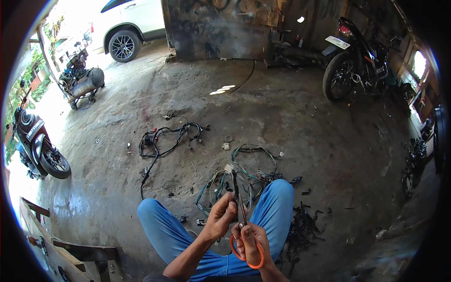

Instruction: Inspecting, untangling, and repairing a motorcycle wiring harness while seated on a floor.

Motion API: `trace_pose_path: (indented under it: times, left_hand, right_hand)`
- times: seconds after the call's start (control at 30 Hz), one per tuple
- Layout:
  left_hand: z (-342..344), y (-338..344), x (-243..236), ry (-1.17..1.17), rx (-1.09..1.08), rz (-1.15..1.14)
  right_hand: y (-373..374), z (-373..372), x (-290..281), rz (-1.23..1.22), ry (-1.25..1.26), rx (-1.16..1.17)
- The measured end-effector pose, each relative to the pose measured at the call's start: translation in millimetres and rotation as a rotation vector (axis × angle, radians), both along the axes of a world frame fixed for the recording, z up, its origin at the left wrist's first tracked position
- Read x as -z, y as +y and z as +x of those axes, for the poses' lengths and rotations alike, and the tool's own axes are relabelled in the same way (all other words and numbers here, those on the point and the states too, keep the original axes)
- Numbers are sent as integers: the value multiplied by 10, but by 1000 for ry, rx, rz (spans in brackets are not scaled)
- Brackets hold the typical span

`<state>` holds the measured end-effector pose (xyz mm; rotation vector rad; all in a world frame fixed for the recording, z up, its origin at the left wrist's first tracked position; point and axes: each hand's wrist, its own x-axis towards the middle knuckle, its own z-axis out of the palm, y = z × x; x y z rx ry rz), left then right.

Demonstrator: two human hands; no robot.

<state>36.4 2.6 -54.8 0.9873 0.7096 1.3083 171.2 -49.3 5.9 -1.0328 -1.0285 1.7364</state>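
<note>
My left hand (220,217) is closed around a dark-wrapped wire harness (235,182) with a pale connector (229,168) at its upper end. Just to the right and lower, my right hand (252,242) grips orange-handled scissors (242,217), blades pointing up beside the harness. The scissors' tips overlap the harness by my left fingers, so whether they touch it I cannot tell. Loose green and white wires (206,192) spread on the floor in front of and between my knees. Farther left lies a black wiring harness (164,152) with several connectors.
Black scraps (300,230) lie right of my right knee. A wooden bench (84,251) is at near left. One motorcycle (40,141) stands left, another (357,61) at far right. An air compressor (84,84) and white car (136,28) stand at the back left.
</note>
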Motion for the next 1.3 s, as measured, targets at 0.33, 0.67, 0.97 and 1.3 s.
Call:
trace_pose_path:
  times: [0.33, 0.67, 0.97, 1.3]
  left_hand:
    - [-67, 27, -143, 423, 22, 389]
    - [-192, 134, -301, 520, -58, 521]
    - [-106, 141, -333, 329, -34, 190]
    - [-165, 64, -342, 499, 70, 178]
  right_hand:
    - [88, 138, -45, -69, 128, 25]
    - [178, 180, -179, -34, -5, -74]
    - [114, 121, -32, 57, -110, -52]
    - [117, 295, 33, -55, 87, -121]
